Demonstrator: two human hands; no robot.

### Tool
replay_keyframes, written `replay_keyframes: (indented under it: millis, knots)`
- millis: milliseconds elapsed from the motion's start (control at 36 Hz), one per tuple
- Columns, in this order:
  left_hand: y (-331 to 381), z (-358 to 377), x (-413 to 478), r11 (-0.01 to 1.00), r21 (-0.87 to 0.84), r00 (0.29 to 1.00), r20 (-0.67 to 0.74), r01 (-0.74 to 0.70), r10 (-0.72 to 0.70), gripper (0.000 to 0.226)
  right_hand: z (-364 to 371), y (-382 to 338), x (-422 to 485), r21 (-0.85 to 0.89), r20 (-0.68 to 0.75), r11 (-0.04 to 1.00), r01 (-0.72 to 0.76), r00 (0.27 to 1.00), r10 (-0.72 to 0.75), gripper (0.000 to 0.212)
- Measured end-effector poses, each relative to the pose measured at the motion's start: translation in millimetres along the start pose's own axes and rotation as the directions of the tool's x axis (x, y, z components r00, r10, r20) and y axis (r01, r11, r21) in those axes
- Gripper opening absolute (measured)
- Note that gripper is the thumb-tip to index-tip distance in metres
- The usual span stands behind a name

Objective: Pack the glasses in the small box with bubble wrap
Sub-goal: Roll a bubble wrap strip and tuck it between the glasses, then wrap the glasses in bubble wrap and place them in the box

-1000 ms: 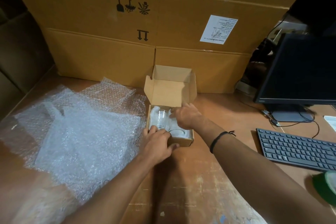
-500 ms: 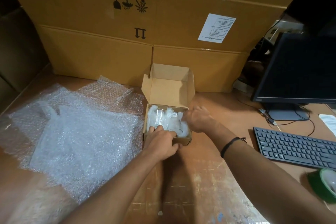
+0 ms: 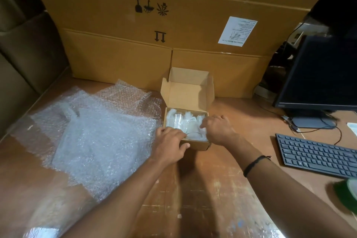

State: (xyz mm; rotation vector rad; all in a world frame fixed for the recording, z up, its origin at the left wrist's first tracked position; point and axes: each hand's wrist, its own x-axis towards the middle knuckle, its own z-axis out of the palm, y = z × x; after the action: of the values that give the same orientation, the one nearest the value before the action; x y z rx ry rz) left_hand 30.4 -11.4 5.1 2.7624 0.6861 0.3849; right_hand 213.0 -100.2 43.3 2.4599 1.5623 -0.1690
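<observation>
Glasses (image 3: 176,120) nestle in bubble wrap (image 3: 195,137) inside small box (image 3: 199,146); left hand (image 3: 170,145) grips its near rim; right hand (image 3: 218,131) curls fingers onto wrap, pinch unclear.

Single head-worn wide-angle view, looking forward and steeply down onto the scuffed brown wooden worktop (image 3: 193,189). Close range: the small open cardboard box (image 3: 190,91) sits mid-frame. Stacked large brown cartons (image 3: 116,54) fill the background, and the black flat monitor (image 3: 324,75) is cropped at the right edge. Edges are distorted.
</observation>
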Motion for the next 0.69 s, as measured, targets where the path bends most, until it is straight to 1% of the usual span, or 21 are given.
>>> replay_keyframes:
  millis: [56,83,139,167,194,222,278,306,361,417,472,528,556,583,611,667,694]
  knots:
    - [-14.2,-0.7,-13.3,0.999,-0.055,0.992,-0.125,-0.005,-0.002,0.027,1.2,-6.5,-12.3,0.144,-0.200,0.989,-0.013,0.979,0.042,0.047]
    - [-22.5,-1.1,-20.9,0.997,-0.074,0.984,-0.177,0.009,-0.022,0.023,5.3,-12.7,-19.3,0.221,-0.313,0.975,-0.003,0.947,0.074,0.043]
    - [-40.7,-3.4,-36.2,0.993,-0.098,0.962,-0.256,0.072,-0.095,0.018,16.9,-29.6,-35.0,0.350,-0.507,0.933,0.079,0.854,0.118,0.030]
    - [-50.3,-4.5,-44.4,0.988,-0.106,0.951,-0.276,0.113,-0.138,0.018,22.9,-41.0,-44.7,0.377,-0.577,0.916,0.138,0.809,0.115,0.026]
    - [-59.9,-5.7,-52.7,0.982,-0.106,0.942,-0.285,0.155,-0.179,0.017,29.5,-54.0,-54.1,0.385,-0.614,0.903,0.189,0.784,0.097,0.026]
    - [-69.6,-6.6,-60.7,0.975,-0.098,0.933,-0.286,0.198,-0.219,0.014,37.0,-67.4,-62.1,0.392,-0.623,0.891,0.231,0.779,0.072,0.028]
    - [-87.2,-10.8,-75.8,0.957,-0.068,0.917,-0.273,0.282,-0.289,0.009,56.2,-94.1,-72.7,0.441,-0.572,0.856,0.271,0.819,0.035,0.030]
    - [-94.3,-12.8,-83.0,0.946,-0.054,0.908,-0.269,0.319,-0.321,0.012,65.6,-106.6,-75.4,0.472,-0.522,0.840,0.267,0.853,0.022,0.030]
    - [-106.3,-17.9,-97.0,0.923,-0.029,0.883,-0.281,0.383,-0.375,0.017,79.0,-129.2,-76.6,0.494,-0.358,0.848,0.189,0.934,0.001,0.039]
    - [-116.2,-23.8,-109.1,0.899,0.007,0.865,-0.278,0.438,-0.419,0.019,86.9,-146.8,-76.9,0.454,-0.195,0.887,0.082,0.981,0.009,0.053]
    - [-124.1,-29.0,-117.7,0.863,0.071,0.856,-0.194,0.500,-0.480,0.038,92.5,-158.0,-77.3,0.434,-0.128,0.901,0.018,0.991,0.042,0.061]
    - [-131.8,-33.7,-124.4,0.825,0.145,0.836,-0.037,0.546,-0.547,0.063,99.2,-165.0,-77.7,0.412,-0.093,0.911,-0.022,0.994,0.066,0.065]
    - [-135.7,-35.0,-126.7,0.816,0.168,0.826,0.019,0.553,-0.563,0.070,102.1,-167.0,-78.1,0.389,-0.081,0.921,-0.032,0.994,0.069,0.066]
    - [-139.8,-35.1,-128.4,0.817,0.170,0.824,0.050,0.551,-0.565,0.071,103.6,-168.4,-78.5,0.369,-0.078,0.929,-0.038,0.994,0.071,0.068]
    - [-142.8,-36.3,-129.3,0.823,0.156,0.826,0.065,0.546,-0.560,0.067,104.2,-169.1,-78.9,0.357,-0.080,0.933,-0.041,0.994,0.075,0.068]
    - [-147.2,-38.0,-130.4,0.844,0.076,0.844,0.039,0.531,-0.534,0.049,103.0,-169.4,-79.4,0.341,-0.087,0.939,-0.045,0.993,0.080,0.068]
    - [-149.1,-38.7,-130.6,0.857,0.015,0.857,-0.006,0.515,-0.515,0.037,102.0,-169.5,-79.8,0.337,-0.088,0.940,-0.046,0.993,0.080,0.067]
